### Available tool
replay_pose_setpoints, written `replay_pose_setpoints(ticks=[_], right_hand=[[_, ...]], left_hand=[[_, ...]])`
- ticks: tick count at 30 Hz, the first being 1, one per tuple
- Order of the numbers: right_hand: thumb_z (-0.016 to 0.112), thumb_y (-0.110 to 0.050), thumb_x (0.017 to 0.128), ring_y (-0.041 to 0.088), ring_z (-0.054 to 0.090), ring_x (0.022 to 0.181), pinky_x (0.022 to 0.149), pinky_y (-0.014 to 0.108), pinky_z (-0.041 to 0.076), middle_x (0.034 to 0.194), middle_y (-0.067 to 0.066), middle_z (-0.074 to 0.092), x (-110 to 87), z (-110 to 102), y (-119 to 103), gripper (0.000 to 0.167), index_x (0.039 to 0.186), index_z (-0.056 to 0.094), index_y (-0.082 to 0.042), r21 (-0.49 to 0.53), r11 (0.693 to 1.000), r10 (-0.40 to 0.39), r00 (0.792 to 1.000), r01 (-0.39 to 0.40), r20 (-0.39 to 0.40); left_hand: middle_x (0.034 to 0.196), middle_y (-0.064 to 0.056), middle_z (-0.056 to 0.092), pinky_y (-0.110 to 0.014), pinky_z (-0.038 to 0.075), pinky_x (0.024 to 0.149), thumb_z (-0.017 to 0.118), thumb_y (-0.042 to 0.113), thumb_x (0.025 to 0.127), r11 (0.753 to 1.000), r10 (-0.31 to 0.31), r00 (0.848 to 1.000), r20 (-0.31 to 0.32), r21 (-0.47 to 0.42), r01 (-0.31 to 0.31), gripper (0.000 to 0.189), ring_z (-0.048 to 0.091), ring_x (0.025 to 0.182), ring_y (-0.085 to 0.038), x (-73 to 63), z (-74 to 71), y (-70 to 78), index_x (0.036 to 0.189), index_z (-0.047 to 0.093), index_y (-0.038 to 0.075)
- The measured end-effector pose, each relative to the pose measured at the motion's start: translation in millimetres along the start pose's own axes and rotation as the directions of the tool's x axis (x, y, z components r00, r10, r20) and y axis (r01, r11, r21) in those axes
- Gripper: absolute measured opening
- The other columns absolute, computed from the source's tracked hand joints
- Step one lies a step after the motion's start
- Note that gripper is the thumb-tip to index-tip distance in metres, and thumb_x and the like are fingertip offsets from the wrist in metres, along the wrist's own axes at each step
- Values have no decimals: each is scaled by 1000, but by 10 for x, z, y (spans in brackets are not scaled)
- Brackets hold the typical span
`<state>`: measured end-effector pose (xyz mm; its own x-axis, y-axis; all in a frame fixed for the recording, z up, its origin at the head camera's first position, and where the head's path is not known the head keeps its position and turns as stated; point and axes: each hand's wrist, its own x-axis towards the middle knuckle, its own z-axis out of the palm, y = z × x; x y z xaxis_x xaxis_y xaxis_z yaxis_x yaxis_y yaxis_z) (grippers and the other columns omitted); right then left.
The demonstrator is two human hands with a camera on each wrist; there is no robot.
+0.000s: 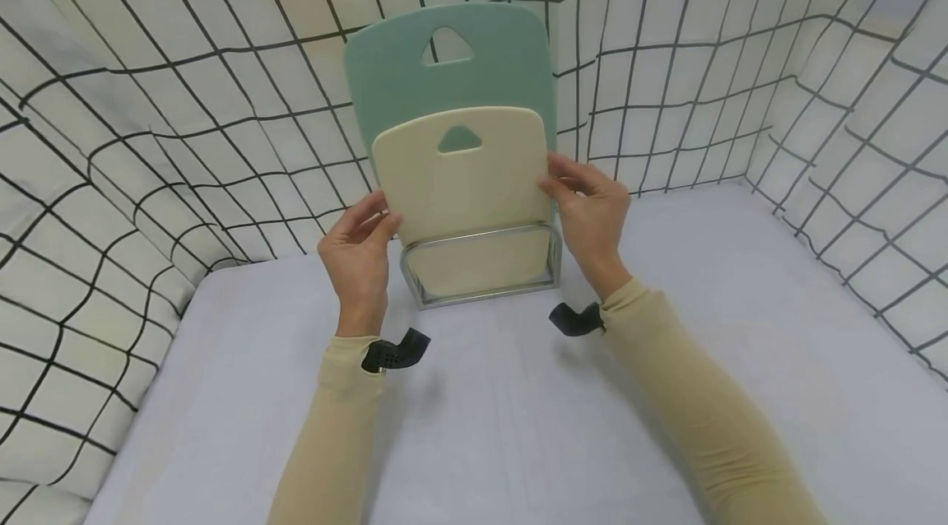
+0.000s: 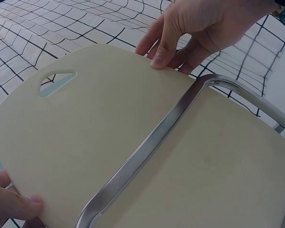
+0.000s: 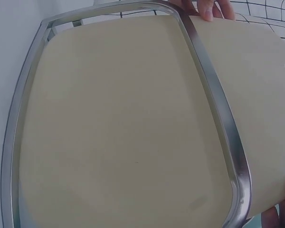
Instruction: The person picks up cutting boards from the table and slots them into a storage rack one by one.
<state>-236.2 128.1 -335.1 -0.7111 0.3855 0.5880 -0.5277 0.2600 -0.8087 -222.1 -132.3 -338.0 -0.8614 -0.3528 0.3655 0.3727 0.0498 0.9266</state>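
Observation:
A cream cutting board (image 1: 474,188) stands upright in a metal rack (image 1: 481,234), its lower part behind the rack's front bar. My left hand (image 1: 360,249) pinches its left edge, thumb on the front face. On the opposite edge, my right hand (image 1: 592,212) holds it the same way, slightly higher up. Behind it rises a larger green cutting board (image 1: 511,56), mostly covered by the cream one. The left wrist view shows the right hand (image 2: 194,35) at the far edge and the left thumb (image 2: 26,206) near the corner. In the right wrist view, the rack's frame (image 3: 218,99) crosses the cream board.
The rack rests on a white tabletop (image 1: 489,426) close to the back wall. Checked cloth (image 1: 222,97) hangs behind and along both sides. Black wrist mounts (image 1: 578,319) jut inward from both beige sleeves.

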Motion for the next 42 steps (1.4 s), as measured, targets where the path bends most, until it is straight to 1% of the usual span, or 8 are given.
replay_pose_setpoints(ticks=[6,10,16,25,29,34,37,42], right_hand=[[84,-7,85,-3,69,81,79,15,58,109,15,80,-32,4,30,28,112,80,-7,10,999,30,1000,-30,0],[84,-9,85,1,70,84,81,16,59,110,13,80,-45,-12,49,28,113,80,-10,6,998,55,998,-55,2],[83,-8,86,5,72,86,84,18,59,110,13,80,-59,-17,70,26,112,80,-10,13,997,76,997,-76,-12],[84,-8,86,0,72,84,84,19,60,112,13,80,-66,-26,93,26,112,80,-9,44,996,79,997,-78,-21],[83,-11,87,-1,72,85,85,17,60,113,11,80,-73,-43,112,25,112,80,-10,43,996,81,997,-80,-2],[81,-12,89,0,71,89,85,17,59,115,11,79,-72,-78,134,25,114,79,-9,35,998,59,998,-60,24],[81,-12,90,-2,70,91,86,16,58,115,12,79,-70,-91,142,25,114,79,-9,17,999,44,998,-45,33],[80,-14,91,-5,69,90,86,15,57,114,11,80,-94,-107,145,23,113,79,-9,-18,999,49,998,-49,42]], left_hand=[[108,12,74,-23,60,90,78,3,90,1000,-8,1000,-8,-10,8,32,71,100,-14,-9,1,-16,121,77,12],[108,11,75,-24,60,90,78,3,90,1000,1,1000,-3,-26,-1,32,71,100,-15,-10,13,-21,120,77,11],[109,11,75,-24,60,90,79,3,89,999,-9,1000,1,-33,9,32,71,100,-15,-18,27,-18,121,77,11],[109,10,75,-25,60,89,79,3,89,999,-4,1000,17,-37,4,33,72,99,-15,-3,31,-17,121,77,11],[108,11,76,-25,61,90,79,2,88,999,17,1000,24,-52,-16,33,73,99,-14,-9,29,-13,121,77,8],[105,11,76,-25,61,90,79,1,88,998,40,999,37,-57,-38,33,74,96,-12,-6,25,-7,120,76,6],[105,13,77,-25,61,89,79,1,88,998,36,998,46,-47,-34,33,74,96,-12,3,11,-6,120,77,7],[105,13,77,-24,61,88,79,2,88,999,20,998,53,-40,-18,33,74,95,-12,12,-14,-21,121,77,8]])
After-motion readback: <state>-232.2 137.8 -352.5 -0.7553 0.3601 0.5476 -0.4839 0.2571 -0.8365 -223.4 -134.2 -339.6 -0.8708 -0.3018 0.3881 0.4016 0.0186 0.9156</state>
